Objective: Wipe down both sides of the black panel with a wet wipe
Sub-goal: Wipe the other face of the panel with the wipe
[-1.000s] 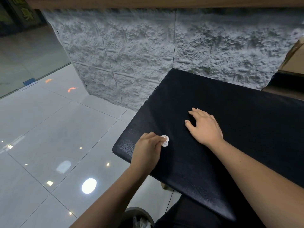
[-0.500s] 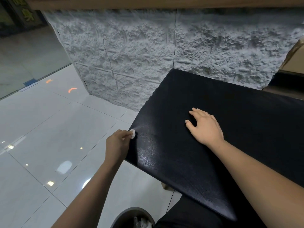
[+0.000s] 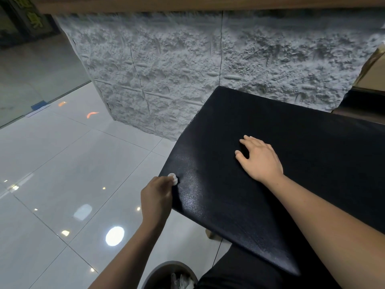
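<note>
Both hands are at the black panel [image 3: 312, 153]. The left hand [image 3: 156, 198] pinches a small bunched wet wipe [image 3: 173, 178] in curled fingers and presses it against the panel's left edge. The right hand [image 3: 261, 161] lies flat on the upper face, fingers straight and a little spread, grasping nothing. The panel lies broad side up in front of the person, and what carries it is hidden underneath. A glossy sheen shows on its grained face just beside the wipe. Its far corner reaches close to a rough grey stone-textured wall [image 3: 166, 69]. Below the left forearm stands a round bin [image 3: 155, 272] with crumpled white scraps inside, on a pale, shiny tiled floor [image 3: 52, 174] dotted with light reflections.
</note>
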`<state>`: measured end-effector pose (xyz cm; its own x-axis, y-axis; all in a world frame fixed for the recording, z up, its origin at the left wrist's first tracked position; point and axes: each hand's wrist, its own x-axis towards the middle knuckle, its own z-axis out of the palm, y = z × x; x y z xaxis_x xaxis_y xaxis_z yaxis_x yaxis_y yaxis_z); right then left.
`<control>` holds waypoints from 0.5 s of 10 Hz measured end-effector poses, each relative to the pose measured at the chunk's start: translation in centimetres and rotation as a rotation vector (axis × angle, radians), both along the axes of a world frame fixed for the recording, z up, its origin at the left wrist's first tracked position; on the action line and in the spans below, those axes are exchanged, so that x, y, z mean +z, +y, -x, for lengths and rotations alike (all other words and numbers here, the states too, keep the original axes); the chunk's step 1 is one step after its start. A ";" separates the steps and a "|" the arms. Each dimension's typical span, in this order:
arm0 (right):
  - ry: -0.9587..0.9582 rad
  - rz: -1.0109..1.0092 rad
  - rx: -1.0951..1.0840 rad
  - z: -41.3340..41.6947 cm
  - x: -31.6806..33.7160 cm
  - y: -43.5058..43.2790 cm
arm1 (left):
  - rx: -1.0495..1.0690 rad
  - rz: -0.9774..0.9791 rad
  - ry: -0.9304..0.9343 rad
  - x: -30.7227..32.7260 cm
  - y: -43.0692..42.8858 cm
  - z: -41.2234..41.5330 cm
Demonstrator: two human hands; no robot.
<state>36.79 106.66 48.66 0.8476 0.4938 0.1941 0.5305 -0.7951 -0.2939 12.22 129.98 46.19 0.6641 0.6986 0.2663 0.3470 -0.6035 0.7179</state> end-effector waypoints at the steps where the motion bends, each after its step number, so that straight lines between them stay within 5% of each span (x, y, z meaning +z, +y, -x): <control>1: 0.001 0.000 -0.002 0.1 0.0 0.1 | -0.041 -0.046 -0.029 0.3 -1.3 0.1; 5: 0.013 -0.002 -0.005 0.4 0.2 0.1 | -0.298 -0.153 -0.030 2.4 -10.1 -1.3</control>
